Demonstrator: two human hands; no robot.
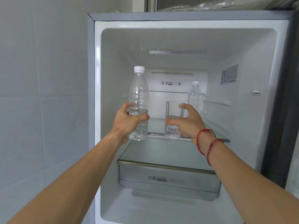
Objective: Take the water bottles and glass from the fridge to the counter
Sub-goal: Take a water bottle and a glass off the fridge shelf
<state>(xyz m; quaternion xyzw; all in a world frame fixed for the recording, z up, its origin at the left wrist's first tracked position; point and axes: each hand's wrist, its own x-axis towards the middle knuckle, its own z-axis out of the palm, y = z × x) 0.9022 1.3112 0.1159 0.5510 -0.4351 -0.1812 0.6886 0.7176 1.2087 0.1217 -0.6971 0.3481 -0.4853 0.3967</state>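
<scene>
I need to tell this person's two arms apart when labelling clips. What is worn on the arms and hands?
Both forearms are bare, with no sleeves in view, no gloves and no rings that I can see. The left hand and its wrist carry nothing. The right hand has two red string bracelets around the wrist, one thin cord and one thicker braided band.

Glass fridge shelf w/ one water bottle standing at back right.
</scene>
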